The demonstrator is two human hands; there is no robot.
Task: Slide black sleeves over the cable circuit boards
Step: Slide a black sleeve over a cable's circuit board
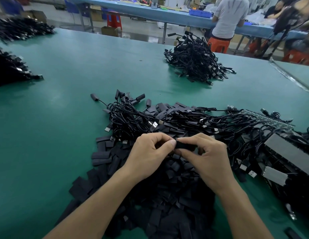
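Green-matted surface [64, 118] in a workshop, wide and flat. Near centre, both hands meet over a heap of loose black sleeves [167, 195] that spreads from 6 o'clock up to mid-frame. Left hand [148, 156]: fingers curled, thumb and forefinger pinching the left end of one black sleeve [184, 146]. Right hand [207, 161]: fingers bent round the sleeve's right part, thumb underneath. Sleeve held level, just above the heap, between the two hands. Cannot tell whether a circuit board sits inside it. Just beyond the hands, toward 12 o'clock, a tangle of black cables [133, 116] with metal USB plugs showing, lying partly on the sleeves. At 3 o'clock, a strip of pale circuit boards [267, 116] with cables running off it. Well apart at 1 o'clock, a separate cable pile [197, 61]. Two more dark piles at 9 o'clock [10, 68] and 10 o'clock [21, 28], edges blurred. Background at 12 to 2 o'clock: a long blue bench [150, 11], a red stool [114, 19], a person in a white shirt [229, 16] seen from behind.
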